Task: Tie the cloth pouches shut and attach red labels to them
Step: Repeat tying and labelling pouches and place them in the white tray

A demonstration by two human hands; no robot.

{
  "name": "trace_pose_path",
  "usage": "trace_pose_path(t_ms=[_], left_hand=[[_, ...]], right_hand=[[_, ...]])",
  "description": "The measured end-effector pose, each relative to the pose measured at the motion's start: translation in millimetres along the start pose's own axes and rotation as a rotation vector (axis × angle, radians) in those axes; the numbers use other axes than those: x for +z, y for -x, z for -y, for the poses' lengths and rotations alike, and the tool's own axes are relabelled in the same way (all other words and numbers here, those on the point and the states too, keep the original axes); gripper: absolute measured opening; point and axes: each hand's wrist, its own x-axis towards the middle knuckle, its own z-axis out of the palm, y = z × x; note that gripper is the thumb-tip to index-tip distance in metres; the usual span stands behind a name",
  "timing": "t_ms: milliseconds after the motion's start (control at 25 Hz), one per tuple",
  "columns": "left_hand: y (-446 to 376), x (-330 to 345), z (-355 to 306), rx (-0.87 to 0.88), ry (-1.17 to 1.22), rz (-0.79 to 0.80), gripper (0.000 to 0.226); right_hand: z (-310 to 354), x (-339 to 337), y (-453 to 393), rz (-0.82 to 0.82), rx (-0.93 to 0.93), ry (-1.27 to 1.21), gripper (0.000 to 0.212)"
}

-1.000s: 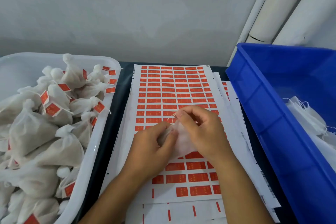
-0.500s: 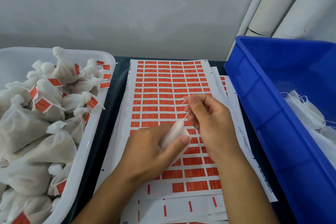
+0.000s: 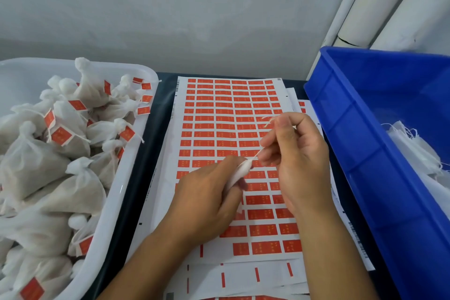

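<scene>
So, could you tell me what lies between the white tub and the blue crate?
In the head view, the stacked label sheets lie there on the dark table, between the white tub and blue crate.

Even, cool, diffuse light, fairly bright. Soft faint shadows under hands (image 3: 255, 178). No strong glare; faint sheen on white tub rim (image 3: 114, 192). Slight overall softness. Wide-angle bowing at edges: pipes (image 3: 379, 0) lean.

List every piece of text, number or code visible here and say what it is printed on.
Nothing can be read as words.
Red labels on the label sheet: pale characters, too blurred to read.
Red labels on the tied pouches in the white tub: pale marks, too small to read.
Sheet edges: barcode and fine print, illegible.
Blue crate: no text visible.
</scene>
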Motion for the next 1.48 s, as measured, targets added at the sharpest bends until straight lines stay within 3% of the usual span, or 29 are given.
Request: trace_pose_path(t_ms=[240, 360, 480, 600, 720, 880, 1160, 1240, 1360, 1480], left_hand=[[1, 6, -4, -0.039, -0.046, 0.053, 0.041], [0, 4, -7, -0.043, 0.016, -0.074, 0.049], [-4, 2, -10, -0.181, 0.289, -0.142, 0.028], [-5, -2, -10, -0.333, 0.583, 0.127, 0.057], [-8, -6, -8, -0.420, 0.798, 0.217, 0.059], [-11, -10, -4, -0.453, 1.012, 0.185, 0.051], [-12, -30, 1, -0.641, 1.625, -0.015, 0.034], [-13, -32, 2, -0.607, 1.607, -0.084, 0.036], [-15, -30, 1, -0.536, 1.377, -0.156, 0.044], [-16, -28, 3, -0.486, 1.233, -0.127, 0.045]], right_hand=[[-1, -3, -1, -0.048, 0.035, -0.009, 0.022], [2, -1, 1, -0.014, 0.017, -0.022, 0.021], [6, 1, 3, 0.030, -0.032, -0.021, 0.020], [10, 5, 8, 0.128, -0.081, -0.029, 0.014], [12, 10, 15, 0.265, -0.108, -0.034, 0.019], [8, 19, 22, 0.404, -0.131, 0.090, 0.017], [-7, 22, 22, 0.606, -0.085, 0.258, 0.008], [-8, 20, 18, 0.582, -0.031, 0.269, 0.011], [-11, 19, 14, 0.462, 0.075, 0.220, 0.015], [-12, 18, 11, 0.317, 0.215, 0.099, 0.011]])
